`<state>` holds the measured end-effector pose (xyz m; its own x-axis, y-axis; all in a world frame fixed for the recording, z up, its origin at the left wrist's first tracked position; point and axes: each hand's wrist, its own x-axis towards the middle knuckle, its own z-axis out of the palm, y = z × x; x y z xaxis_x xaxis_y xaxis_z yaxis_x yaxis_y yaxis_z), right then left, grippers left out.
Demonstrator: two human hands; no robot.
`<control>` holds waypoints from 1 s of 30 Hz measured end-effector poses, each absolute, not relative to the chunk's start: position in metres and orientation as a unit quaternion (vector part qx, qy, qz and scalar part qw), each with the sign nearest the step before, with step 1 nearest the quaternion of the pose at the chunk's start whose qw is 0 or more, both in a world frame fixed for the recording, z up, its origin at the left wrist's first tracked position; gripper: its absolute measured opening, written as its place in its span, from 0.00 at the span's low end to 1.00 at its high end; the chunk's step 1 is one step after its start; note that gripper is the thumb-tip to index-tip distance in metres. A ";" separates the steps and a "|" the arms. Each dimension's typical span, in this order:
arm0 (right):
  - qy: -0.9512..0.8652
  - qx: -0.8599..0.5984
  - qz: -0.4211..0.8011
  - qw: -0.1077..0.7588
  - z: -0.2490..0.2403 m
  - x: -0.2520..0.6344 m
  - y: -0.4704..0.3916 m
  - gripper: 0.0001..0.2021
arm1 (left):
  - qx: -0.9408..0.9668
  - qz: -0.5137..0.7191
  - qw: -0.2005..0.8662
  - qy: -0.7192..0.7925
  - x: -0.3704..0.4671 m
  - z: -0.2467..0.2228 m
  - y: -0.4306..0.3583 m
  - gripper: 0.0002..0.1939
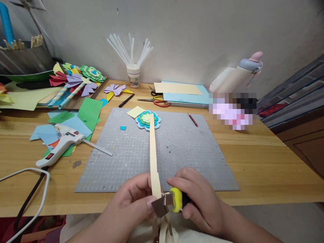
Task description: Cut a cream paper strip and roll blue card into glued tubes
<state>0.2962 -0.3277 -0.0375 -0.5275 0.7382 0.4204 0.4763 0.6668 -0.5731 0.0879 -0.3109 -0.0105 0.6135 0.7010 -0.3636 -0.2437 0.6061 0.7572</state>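
Fingers of left hand (130,202) pinching cream paper strip (154,152); fingers of right hand (199,199) gripping yellow-and-black tool (177,199). Wooden tabletop (265,168) stretching ahead, grey cutting mat (197,162) lying on it. Strip pointing forward over mat's near edge, layered paper flower (144,121) resting beyond, tool's flat metal end overlapping strip's near end.

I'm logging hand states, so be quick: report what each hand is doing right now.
Left hand: closed, holding the cream paper strip in its fingers.
Right hand: closed, holding the yellow-and-black tool.
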 end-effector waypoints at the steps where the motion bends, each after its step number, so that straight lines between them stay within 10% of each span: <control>1: -0.852 -0.354 0.199 0.330 -0.038 0.296 -0.328 0.23 | 0.339 0.290 0.828 0.339 0.088 -0.011 -0.311 0.11; 30: -0.847 -0.339 0.222 0.344 -0.040 0.295 -0.327 0.23 | 0.303 0.267 0.866 0.294 0.089 -0.021 -0.315 0.09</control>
<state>0.2950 -0.3269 -0.0401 -0.5344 0.7263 0.4324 0.4211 0.6723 -0.6089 0.0893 -0.3149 -0.0213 0.6841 0.6414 -0.3474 -0.2851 0.6735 0.6820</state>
